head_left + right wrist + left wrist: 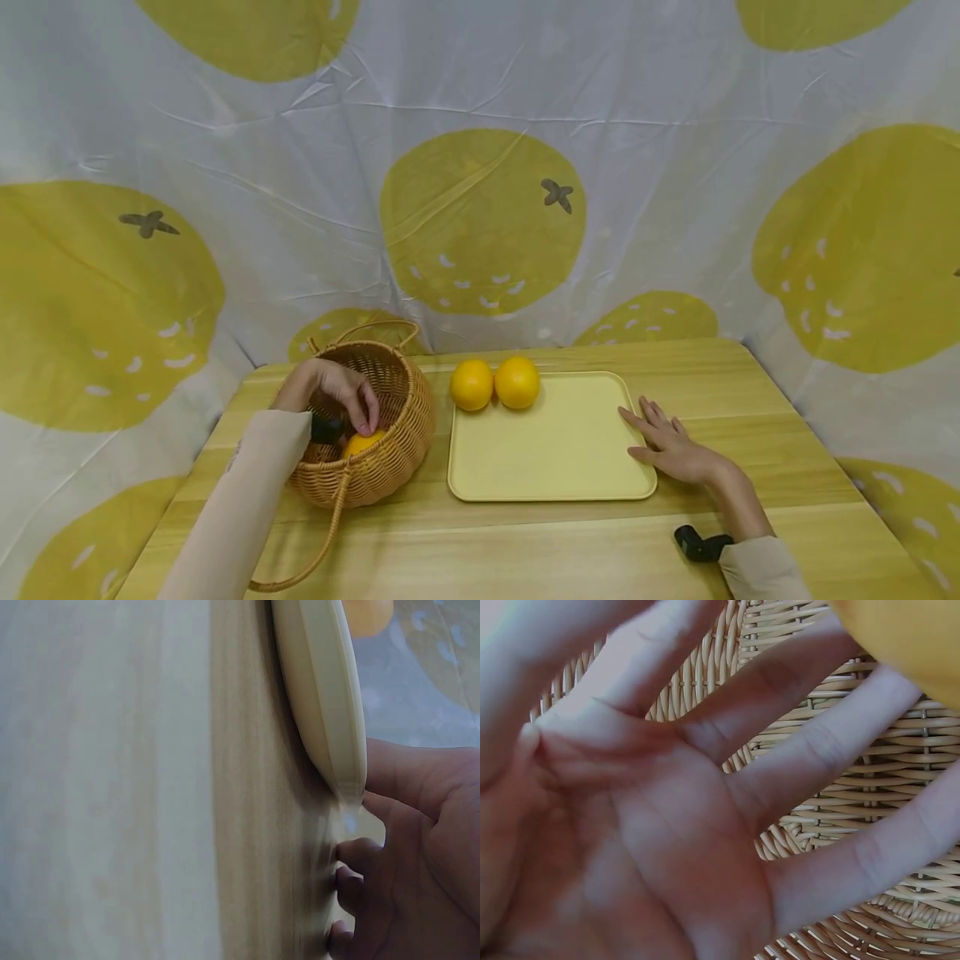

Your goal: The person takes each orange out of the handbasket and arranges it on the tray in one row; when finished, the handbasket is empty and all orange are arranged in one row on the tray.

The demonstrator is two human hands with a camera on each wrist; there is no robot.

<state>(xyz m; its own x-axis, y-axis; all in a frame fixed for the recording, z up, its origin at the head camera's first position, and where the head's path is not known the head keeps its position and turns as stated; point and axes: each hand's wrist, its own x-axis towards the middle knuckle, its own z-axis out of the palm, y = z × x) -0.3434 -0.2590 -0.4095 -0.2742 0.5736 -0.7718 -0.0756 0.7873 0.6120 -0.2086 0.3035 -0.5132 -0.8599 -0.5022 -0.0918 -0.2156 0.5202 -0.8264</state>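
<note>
A round wicker basket [408, 467] stands tilted on the left, its mouth facing me. My left hand [348, 393] reaches inside it, fingertips touching the top of an orange [364, 441]. In the left wrist view, the long, mostly straight fingers [817, 750] extend toward that orange [915, 637], which is partly out of frame. My right hand [678, 450] lies with spread fingers at the right edge of a pale yellow tray [555, 450], thumb and forefinger over its rim. Two oranges, one left [472, 385] and one right [517, 383], sit side by side at the tray's back left corner.
The basket's long handle [333, 525] trails onto the wooden table [525, 550] in front. Behind the table hangs a cloth [480, 83] printed with big yellow fruit. A black wrist camera [699, 544] is near the right sleeve.
</note>
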